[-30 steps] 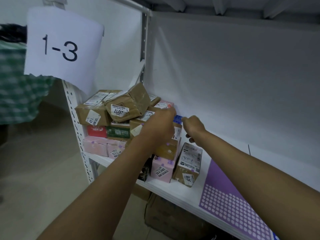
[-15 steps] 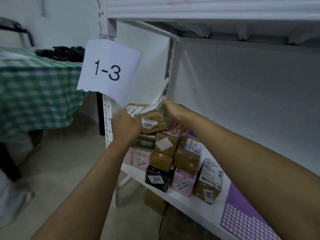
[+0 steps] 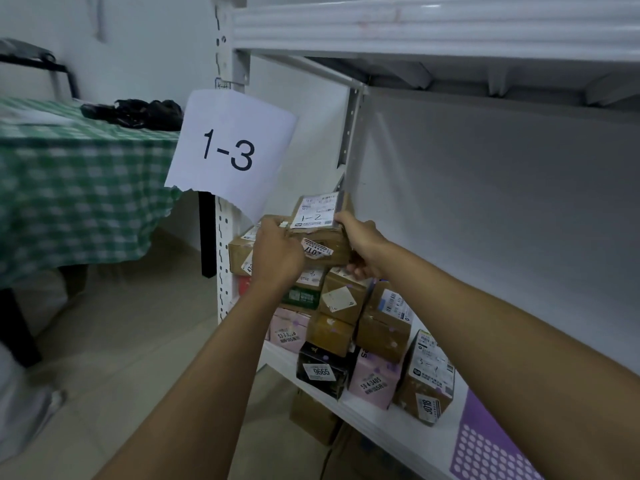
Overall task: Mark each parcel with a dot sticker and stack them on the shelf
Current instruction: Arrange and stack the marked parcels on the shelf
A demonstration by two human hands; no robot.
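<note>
A brown taped parcel point(image 3: 323, 242) with a "2017" label and a white shipping label marked "1-2" sits on top of the parcel stack at the shelf's left end. My left hand point(image 3: 277, 251) grips its left side and my right hand point(image 3: 362, 245) grips its right side. Below it stands a pile of brown, pink, green and black parcels point(image 3: 341, 320) on the white shelf point(image 3: 391, 424). A purple sheet of dot stickers point(image 3: 485, 448) lies on the shelf at the lower right.
A paper sign "1-3" point(image 3: 230, 152) hangs from the shelf's left post point(image 3: 225, 258). A table with a green checked cloth point(image 3: 76, 188) stands to the left, black items on it. More boxes point(image 3: 313, 415) sit under the shelf. The upper shelf point(image 3: 433, 26) is close overhead.
Both hands moved from a small blue item at the pile's right up to the top brown parcel and took hold of it; the view rose and shifted left.
</note>
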